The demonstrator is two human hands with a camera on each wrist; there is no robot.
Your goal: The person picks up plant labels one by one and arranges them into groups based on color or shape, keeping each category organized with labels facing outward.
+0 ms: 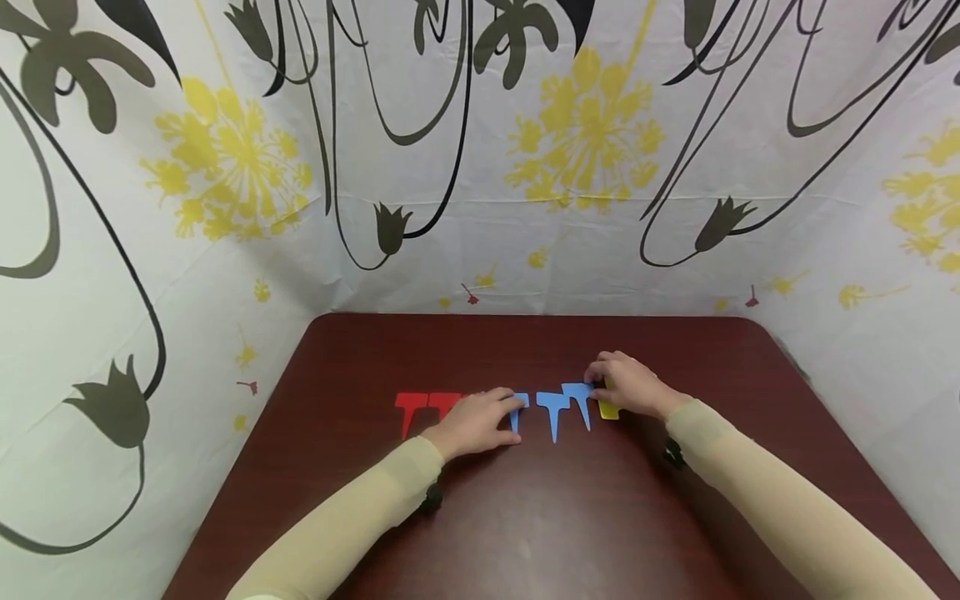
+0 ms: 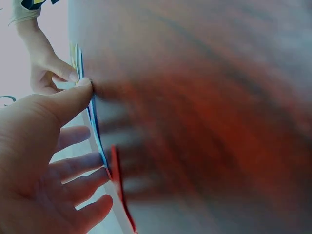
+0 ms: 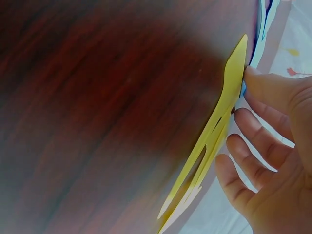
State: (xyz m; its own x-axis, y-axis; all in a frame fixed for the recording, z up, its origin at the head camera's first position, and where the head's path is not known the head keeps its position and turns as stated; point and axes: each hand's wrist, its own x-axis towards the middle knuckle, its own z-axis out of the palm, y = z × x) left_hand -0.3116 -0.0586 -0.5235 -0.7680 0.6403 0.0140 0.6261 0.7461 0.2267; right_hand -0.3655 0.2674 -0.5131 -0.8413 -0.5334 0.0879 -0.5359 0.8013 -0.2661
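Note:
Flat T-shaped plant labels lie in a row on the dark red-brown table [image 1: 525, 533]. My left hand [image 1: 471, 422] rests over a blue label [image 1: 522, 401], thumb and fingers spread about it and partly covering it. Two red labels [image 1: 410, 408] lie to its left, one partly under the hand. Right of it lies another blue label [image 1: 553, 408]. At the row's right end, my right hand [image 1: 630, 383] pinches the corner of a blue label [image 1: 577, 396], which sits slightly higher. Under that hand are yellow labels [image 3: 219, 114], overlapping, mostly hidden in the head view.
A white cloth [image 1: 480, 167] printed with grey flowers and yellow blooms hangs behind the table and along its sides. Dark wrist devices [image 1: 673, 452] show at both sleeves. Bare tabletop stretches in front of the labels.

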